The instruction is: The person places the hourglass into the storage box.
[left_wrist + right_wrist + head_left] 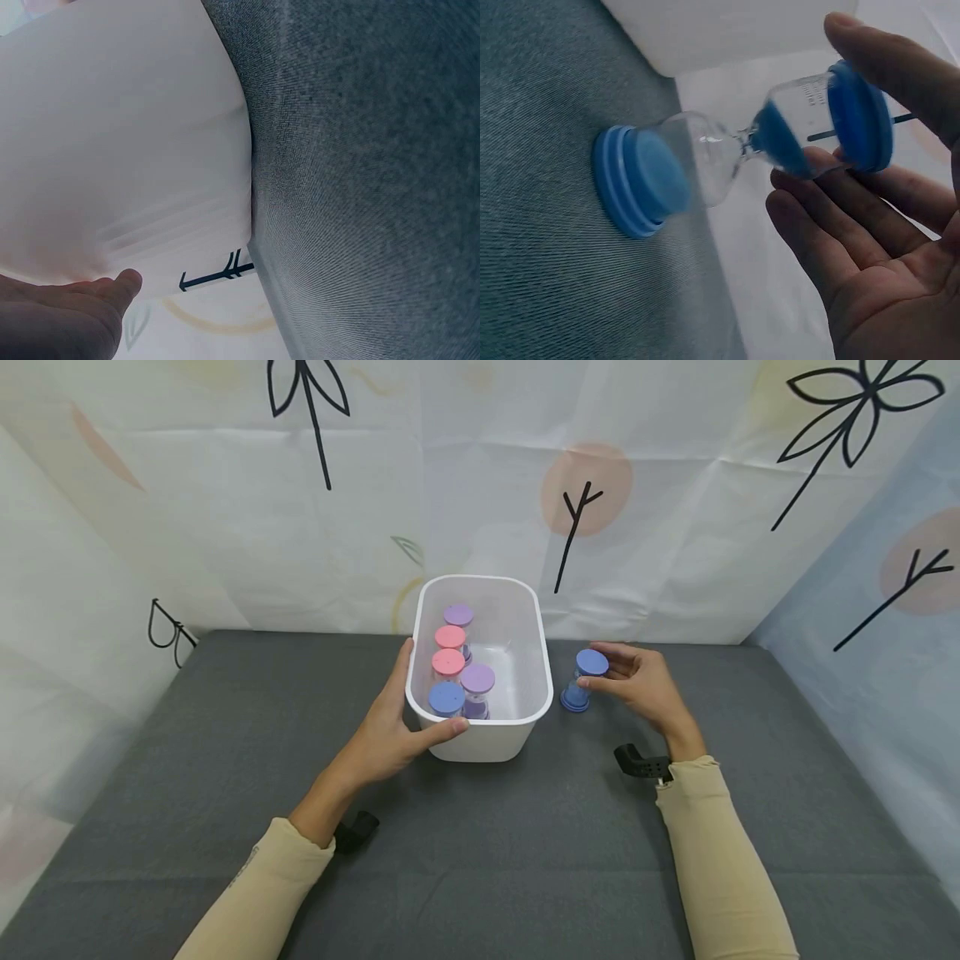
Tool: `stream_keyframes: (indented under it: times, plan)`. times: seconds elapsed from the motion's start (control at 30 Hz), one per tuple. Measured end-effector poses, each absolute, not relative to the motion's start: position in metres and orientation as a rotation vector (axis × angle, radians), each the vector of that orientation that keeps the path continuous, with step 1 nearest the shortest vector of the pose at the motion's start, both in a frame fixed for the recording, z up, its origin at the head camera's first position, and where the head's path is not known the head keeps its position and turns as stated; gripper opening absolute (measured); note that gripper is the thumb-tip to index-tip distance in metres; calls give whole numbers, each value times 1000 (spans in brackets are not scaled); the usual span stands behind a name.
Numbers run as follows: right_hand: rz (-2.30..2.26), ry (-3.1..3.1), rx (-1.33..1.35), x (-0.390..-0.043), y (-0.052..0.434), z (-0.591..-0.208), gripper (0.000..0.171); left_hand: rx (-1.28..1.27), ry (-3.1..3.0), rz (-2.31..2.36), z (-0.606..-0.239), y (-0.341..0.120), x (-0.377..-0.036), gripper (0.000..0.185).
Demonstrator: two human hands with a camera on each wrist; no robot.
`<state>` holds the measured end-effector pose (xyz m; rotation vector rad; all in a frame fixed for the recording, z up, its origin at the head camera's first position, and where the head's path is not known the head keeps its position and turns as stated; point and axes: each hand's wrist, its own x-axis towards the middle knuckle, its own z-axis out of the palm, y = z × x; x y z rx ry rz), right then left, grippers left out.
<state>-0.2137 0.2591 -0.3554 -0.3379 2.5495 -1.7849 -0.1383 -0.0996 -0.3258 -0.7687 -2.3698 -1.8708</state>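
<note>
A white plastic bin (480, 742) stands on the table, with hourglasses along its left side. Its near left corner is held by my left hand (386, 731), thumb across the front rim and fingers along the outer left wall. Just right of the bin, a blue hourglass (712, 154) stands on its base on the cloth. My right hand (633, 681) has its thumb and fingers around the upper part of this hourglass, fingertips beside the glass. Blue sand shows in the upper bulb.
Inside the bin are pink hourglasses (448, 662), purple ones (477, 678) and a blue one (447, 697). Grey cloth (480, 877) covers the table. Behind it hangs a white patterned curtain (480, 502), close to the bin's far end.
</note>
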Motion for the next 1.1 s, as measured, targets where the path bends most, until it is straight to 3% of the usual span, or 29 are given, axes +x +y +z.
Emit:
stream_keyframes:
  times: [0.37,0.83,1.1]
  plan:
    - [-1853,2564,-357,-212,257,-355,52,-769,-2380,-1877,-327,-101,-139,111]
    - [-3084,1599,-804,-182,238,-288,38,-770,-2375,-1867,-325,-100,-138,109]
    - [-3004,1651,-884,-168,233,-272,36,-787,-2357,-1871,-326,-100,-139,109]
